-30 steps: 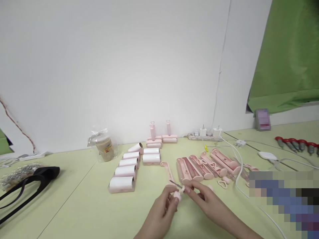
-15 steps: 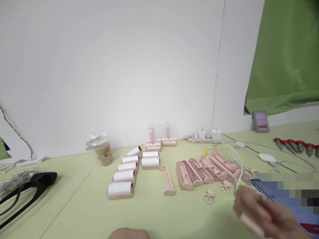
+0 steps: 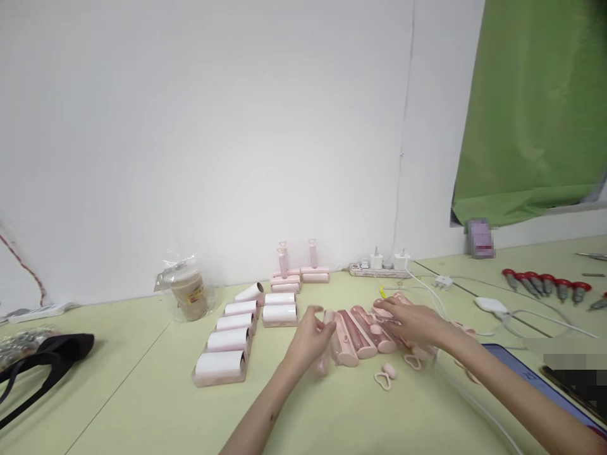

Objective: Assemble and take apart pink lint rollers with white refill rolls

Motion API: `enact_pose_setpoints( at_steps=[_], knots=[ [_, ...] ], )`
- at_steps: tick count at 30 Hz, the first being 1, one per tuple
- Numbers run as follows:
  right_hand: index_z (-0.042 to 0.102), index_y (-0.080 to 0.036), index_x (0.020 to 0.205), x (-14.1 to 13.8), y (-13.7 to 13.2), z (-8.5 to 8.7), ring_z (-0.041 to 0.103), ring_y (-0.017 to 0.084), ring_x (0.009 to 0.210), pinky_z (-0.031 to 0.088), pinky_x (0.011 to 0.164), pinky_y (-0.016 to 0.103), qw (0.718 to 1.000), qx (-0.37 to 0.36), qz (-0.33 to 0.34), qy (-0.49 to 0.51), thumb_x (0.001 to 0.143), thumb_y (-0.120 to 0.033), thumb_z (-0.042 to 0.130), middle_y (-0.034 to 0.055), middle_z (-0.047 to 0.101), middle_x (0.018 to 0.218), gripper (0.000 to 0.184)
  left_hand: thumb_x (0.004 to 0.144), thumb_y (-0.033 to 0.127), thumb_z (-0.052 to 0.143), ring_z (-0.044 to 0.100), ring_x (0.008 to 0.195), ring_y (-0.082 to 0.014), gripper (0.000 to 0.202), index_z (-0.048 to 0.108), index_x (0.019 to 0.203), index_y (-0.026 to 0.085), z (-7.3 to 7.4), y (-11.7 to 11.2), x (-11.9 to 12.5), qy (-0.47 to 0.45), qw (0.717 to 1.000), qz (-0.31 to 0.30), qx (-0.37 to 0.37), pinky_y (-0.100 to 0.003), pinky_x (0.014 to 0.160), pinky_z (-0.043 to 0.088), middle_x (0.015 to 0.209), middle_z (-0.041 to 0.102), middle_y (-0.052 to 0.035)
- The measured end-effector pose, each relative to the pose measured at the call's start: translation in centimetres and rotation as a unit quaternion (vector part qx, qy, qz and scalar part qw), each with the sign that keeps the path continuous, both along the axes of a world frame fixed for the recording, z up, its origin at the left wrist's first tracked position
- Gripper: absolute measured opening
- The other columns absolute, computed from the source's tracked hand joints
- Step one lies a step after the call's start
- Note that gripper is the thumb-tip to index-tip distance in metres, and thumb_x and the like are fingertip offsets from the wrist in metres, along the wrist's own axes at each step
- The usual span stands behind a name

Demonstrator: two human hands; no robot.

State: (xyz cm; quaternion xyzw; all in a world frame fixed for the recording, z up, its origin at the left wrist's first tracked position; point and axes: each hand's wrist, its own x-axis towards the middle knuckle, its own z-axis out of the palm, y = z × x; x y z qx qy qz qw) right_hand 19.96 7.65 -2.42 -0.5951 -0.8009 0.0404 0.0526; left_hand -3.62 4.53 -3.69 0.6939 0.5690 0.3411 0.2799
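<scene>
Resting the nearer left hand (image 3: 310, 339) at the leftmost holder (image 3: 323, 365), just right of that hand and pointing lengthwise toward the bench's (image 3: 152, 398) far edge, while poising the right hand (image 3: 413, 321) over other holders (image 3: 346, 355), either grip's closure unclear.

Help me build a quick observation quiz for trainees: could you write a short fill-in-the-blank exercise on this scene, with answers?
1. The left hand is at the ____ end of the row of pink holders.
2. The pink loop nearest the viewer is shaped like a ____.
3. The cup is inside a clear plastic ____.
4. The cloth hanging at the upper right is coloured ____.

Missing words: left; heart; bag; green.
</scene>
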Motion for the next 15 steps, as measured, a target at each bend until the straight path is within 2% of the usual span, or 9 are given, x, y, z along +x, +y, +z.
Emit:
enact_pose_setpoints(
  at_steps=[3,6,9,11,13,15],
  knots=[
    [0.064,-0.021,0.09,0.7,0.4,1.1,0.062,0.029,0.068,0.038,0.052,0.031,0.999,-0.023,-0.025,-0.04,0.064,-0.02,0.053,0.0099,0.067,0.081,0.028,0.076,0.036,0.047,0.054,0.087,-0.029,0.047,0.042,0.113,0.009,0.0,2.3,2.2,0.042,0.999,0.023,0.015,-0.038,0.077,0.037,0.081,0.06,-0.0115],
    [0.065,-0.019,0.068,1.3,0.0,2.6,0.06,0.026,0.054,0.033,0.044,0.027,0.996,-0.039,-0.037,-0.071,0.057,-0.013,0.057,0.0076,0.065,0.061,0.015,0.074,0.033,0.049,0.046,0.1,-0.036,0.038,0.052,0.102,0.007,-0.8,3.5,3.5,0.08,0.995,0.046,0.027,-0.044,0.084,0.031,0.095,0.059,-0.0201],
    [0.063,-0.02,0.062,1.1,-0.2,4.1,0.058,0.021,0.052,0.032,0.045,0.026,0.997,-0.012,-0.021,-0.079,0.063,-0.013,0.053,0.0061,0.064,0.059,0.012,0.075,0.034,0.048,0.045,0.102,-0.0373,0.037,0.055,0.098,0.006,-1.7,3.8,3.7,0.091,0.994,0.05,0.033,-0.045,0.085,0.03,0.098,0.059,-0.0225],
    [0.062,-0.018,0.061,0.0,0.3,4.5,0.057,0.02,0.055,0.035,0.049,0.028,0.997,0.024,-0.007,-0.078,0.071,-0.015,0.049,0.0069,0.063,0.061,0.016,0.075,0.038,0.047,0.044,0.103,-0.0366,0.042,0.054,0.1,0.006,-2.0,3.4,3.1,0.083,0.995,0.044,0.044,-0.044,0.087,0.029,0.101,0.057,-0.0225],
    [0.061,-0.015,0.069,-1.7,1.5,4.3,0.058,0.018,0.062,0.04,0.056,0.03,0.996,0.055,0.006,-0.073,0.08,-0.02,0.046,0.0064,0.063,0.067,0.019,0.076,0.044,0.045,0.043,0.106,-0.0334,0.048,0.05,0.108,0.007,-2.0,2.7,2.0,0.065,0.995,0.036,0.06,-0.04,0.09,0.028,0.108,0.054,-0.0204],
    [0.059,-0.013,0.083,-3.9,3.5,3.5,0.058,0.015,0.07,0.045,0.065,0.032,0.995,0.074,0.018,-0.066,0.085,-0.03,0.047,0.0036,0.062,0.078,0.021,0.079,0.048,0.039,0.04,0.11,-0.0297,0.054,0.043,0.115,0.009,-2.2,1.7,0.7,0.045,0.995,0.037,0.076,-0.037,0.093,0.027,0.115,0.049,-0.0183]
  ],
)
